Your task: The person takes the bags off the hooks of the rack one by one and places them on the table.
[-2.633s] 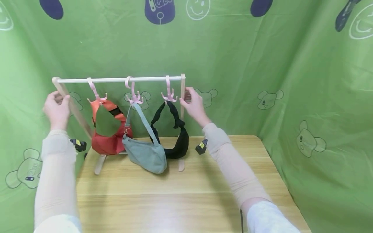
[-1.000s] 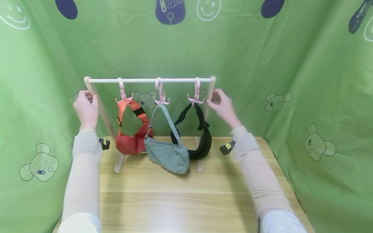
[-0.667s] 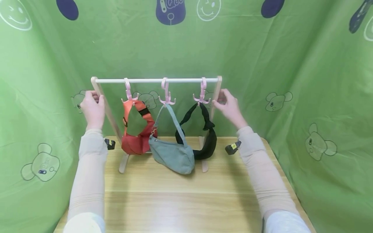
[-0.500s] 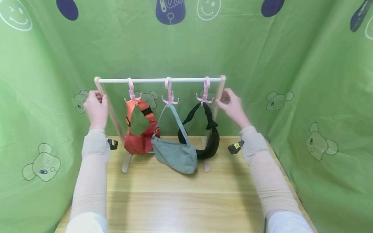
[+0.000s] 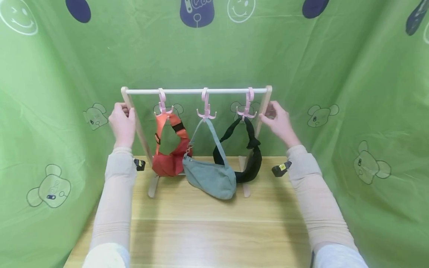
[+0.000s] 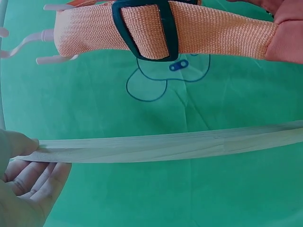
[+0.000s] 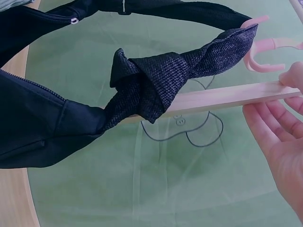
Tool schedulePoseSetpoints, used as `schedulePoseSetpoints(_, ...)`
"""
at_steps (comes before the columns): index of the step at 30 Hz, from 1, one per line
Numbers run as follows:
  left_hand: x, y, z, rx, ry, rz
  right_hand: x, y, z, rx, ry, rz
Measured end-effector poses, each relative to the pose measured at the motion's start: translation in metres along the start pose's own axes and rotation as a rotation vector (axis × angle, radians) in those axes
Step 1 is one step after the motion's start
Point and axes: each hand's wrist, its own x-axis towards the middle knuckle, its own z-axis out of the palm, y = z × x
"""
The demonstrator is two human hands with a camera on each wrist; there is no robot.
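Pinching the left post (image 6: pixel 170 148) of a rack (image 5: pixel 184 91) on the counter (image 5: pixel 194 230), the left hand (image 5: pixel 123 124), with red bag (image 5: pixel 171 163), grey-blue bag (image 5: pixel 211 179), black bag (image 5: pixel 253 167) hanging from pink hooks (image 5: pixel 206 111), the right hand (image 5: pixel 280 123) pinching the right post (image 7: pixel 222 98).

Backdrop: green fabric curtain with soft folds (image 5: pixel 378 85), closing in the rear and both sides. Printed on it, upper row from left: white-outlined round smiling face (image 5: pixel 19 17); dark purple oval (image 5: pixel 78 10), cut by the frame's top; purple rounded block with pale lettering (image 5: pixel 197 13); second white-outlined smiling face (image 5: pixel 241 9); second dark purple oval (image 5: pixel 315 8); elongated dark purple shape (image 5: pixel 415 18). Below these: dark-outlined, round-eared animal heads at far left (image 5: pixel 51 188), left rear (image 5: pixel 96 117), right rear (image 5: pixel 323 116) and, tilted, far right (image 5: pixel 370 163). Worktop: pale yellow-brown, wood-grained (image 5: pixel 207 212), banded crosswise, bright glare near front.
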Motion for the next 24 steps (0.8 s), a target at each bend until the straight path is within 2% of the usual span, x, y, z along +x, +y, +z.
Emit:
schedulePoseSetpoints(14, 0.0005, -0.0012, -0.0011, -0.012, -0.015, 0.029, -0.0019, -0.0038, 0.0006, -0.035, 0.012, 0.013)
schedulePoseSetpoints(24, 0.0026, -0.0063, 0.0008, -0.007, 0.000, 0.052, -0.0047, -0.0048, 0.0040, -0.060, 0.034, 0.035)
